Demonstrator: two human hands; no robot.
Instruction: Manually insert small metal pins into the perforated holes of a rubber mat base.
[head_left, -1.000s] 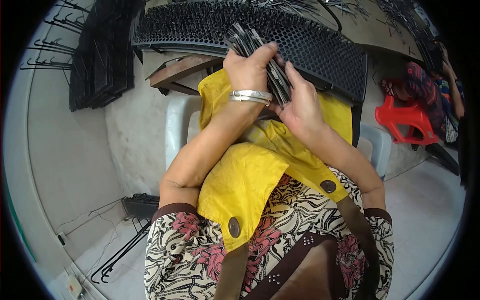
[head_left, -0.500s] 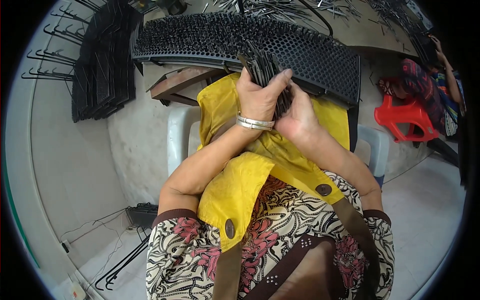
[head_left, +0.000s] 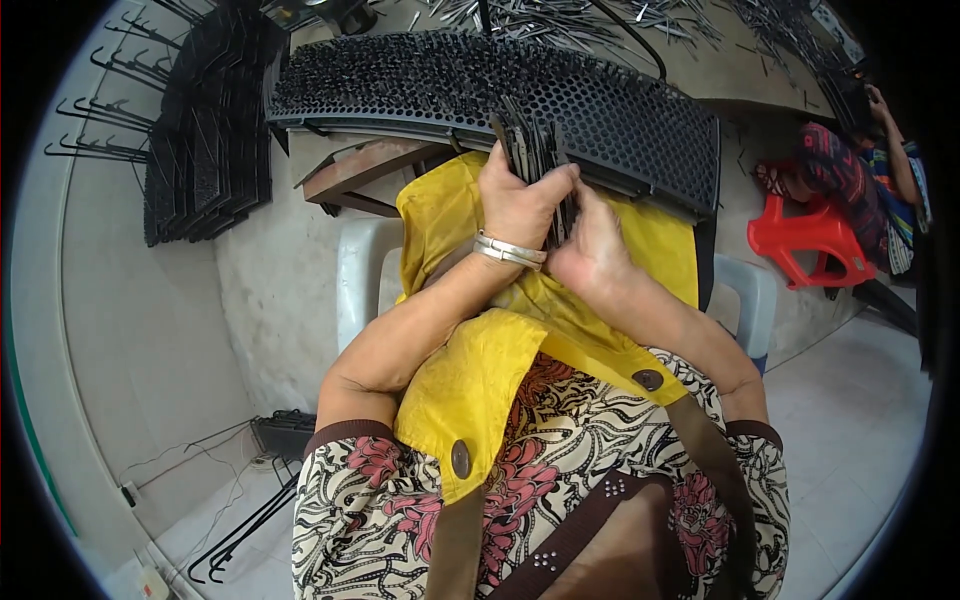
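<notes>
A bundle of thin, dark, flat metal strips (head_left: pixel 533 148) stands roughly upright between my hands, above my lap. My left hand (head_left: pixel 517 208) is closed round its left side, with the thumb across the front. From the right, my right hand (head_left: pixel 594 243) presses against the lower part of the bundle, its fingers partly hidden behind the strips. Just beyond the bundle lies a long black perforated rack (head_left: pixel 640 120). Upright dark pieces fill its left and far holes, while the holes toward the right are bare. What exactly the strips are I cannot make out.
Loose metal strips (head_left: pixel 570 18) lie scattered on the table beyond the rack. Stacked black racks with hooked rods (head_left: pixel 210 130) stand at the left. A red plastic stool (head_left: pixel 810 240) and another person (head_left: pixel 895 170) are at the right. A yellow apron (head_left: pixel 470 370) covers my lap.
The bundle has come slightly toward me, and its top has shifted a little to the right. Both hands keep their hold on it.
</notes>
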